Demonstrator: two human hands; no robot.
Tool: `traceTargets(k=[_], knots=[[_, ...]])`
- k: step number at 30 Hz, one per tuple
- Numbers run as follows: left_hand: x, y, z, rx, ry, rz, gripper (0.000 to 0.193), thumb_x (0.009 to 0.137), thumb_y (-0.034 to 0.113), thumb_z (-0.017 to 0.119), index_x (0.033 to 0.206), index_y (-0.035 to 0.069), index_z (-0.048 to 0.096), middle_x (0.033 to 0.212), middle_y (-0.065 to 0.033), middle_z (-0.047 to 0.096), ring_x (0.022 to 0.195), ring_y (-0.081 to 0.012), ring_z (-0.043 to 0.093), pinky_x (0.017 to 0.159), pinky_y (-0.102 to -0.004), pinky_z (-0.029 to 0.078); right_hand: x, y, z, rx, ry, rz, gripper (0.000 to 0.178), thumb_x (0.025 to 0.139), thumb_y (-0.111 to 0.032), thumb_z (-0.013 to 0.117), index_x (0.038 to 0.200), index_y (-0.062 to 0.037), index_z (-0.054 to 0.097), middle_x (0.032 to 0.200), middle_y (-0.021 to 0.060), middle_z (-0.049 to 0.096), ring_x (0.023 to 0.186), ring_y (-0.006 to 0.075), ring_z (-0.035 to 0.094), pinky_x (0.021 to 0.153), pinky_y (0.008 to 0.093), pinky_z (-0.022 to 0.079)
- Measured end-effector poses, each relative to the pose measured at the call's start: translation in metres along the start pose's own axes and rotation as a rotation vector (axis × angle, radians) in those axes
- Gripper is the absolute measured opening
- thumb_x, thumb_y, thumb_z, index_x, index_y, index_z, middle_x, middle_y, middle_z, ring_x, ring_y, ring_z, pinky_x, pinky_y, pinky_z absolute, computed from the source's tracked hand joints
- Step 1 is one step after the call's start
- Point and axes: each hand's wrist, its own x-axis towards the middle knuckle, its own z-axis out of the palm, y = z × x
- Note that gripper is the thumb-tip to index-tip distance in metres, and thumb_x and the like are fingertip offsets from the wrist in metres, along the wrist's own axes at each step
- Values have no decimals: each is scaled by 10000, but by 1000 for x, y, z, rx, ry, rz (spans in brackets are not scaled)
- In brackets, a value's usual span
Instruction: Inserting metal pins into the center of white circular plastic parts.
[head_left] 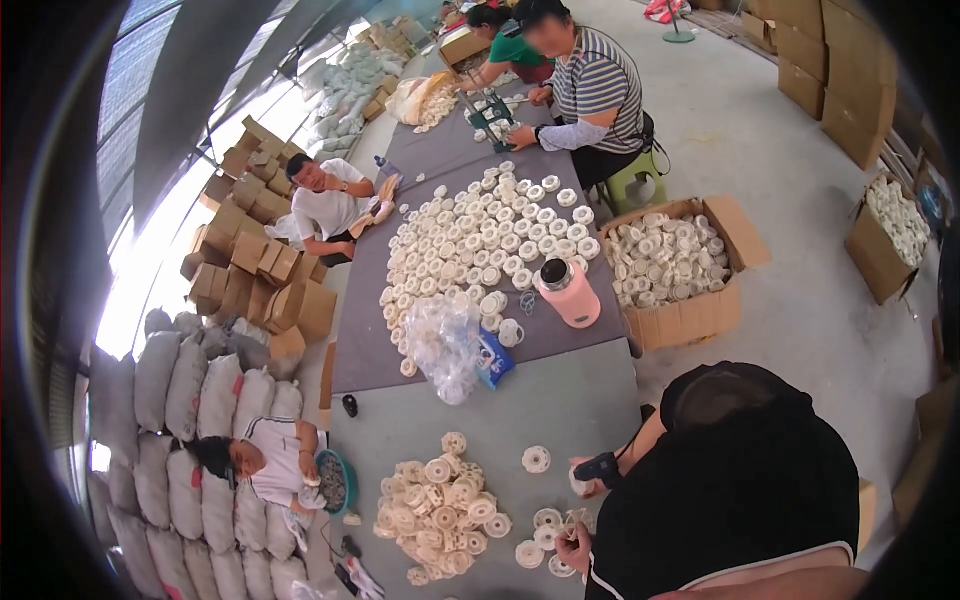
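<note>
**A:** Items, left to right?

**B:** Left edge: grey sacks (180,400), with a person (265,460) lying on them. Above them are stacked cartons (250,260). Lower centre, on the grey table (560,400): a pile (440,510) of white discs. Above the pile are a clear bag (445,340), a pink flask (568,292) and, to its right, an open box (670,265) of discs.

**A:** Hands?

**B:** The wearer's own hands are both out of frame. The two hands at lower centre belong to a worker in black (740,480), lower right. The upper hand (590,472) is closed on a black tool and a white part. The lower hand (572,548) has its fingers closed on a white disc at the table edge.

**A:** Nearest stock?

**B:** One loose disc (536,459) lies just left of the upper hand and slightly above it. A few flat discs (530,553) sit just left of the lower hand. The pile lies further left of both hands, and the lower hand is the nearer one. The discs are round, so they have no long axis.
</note>
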Motion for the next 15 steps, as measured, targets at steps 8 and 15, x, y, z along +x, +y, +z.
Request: traceTargets(k=[8,15], knots=[[-20,-7,-61,684,265,-19,205,722,170,592,772,-11,510,650,-89,530,534,-135,477,500,-275,399,-14,11,49,-572,-408,204,393,855,-415,375,738,-61,499,696,21,493,627,137,455,615,315,407],[-5,3,-20,46,73,-368,151,803,157,544,839,12,520,673,-41,550,542,-89,509,487,-216,413,-21,-30,58,-1155,209,-809,611,684,-313,589,1168,-4,381,1174,225,408,1103,354,378,930,396,306]])
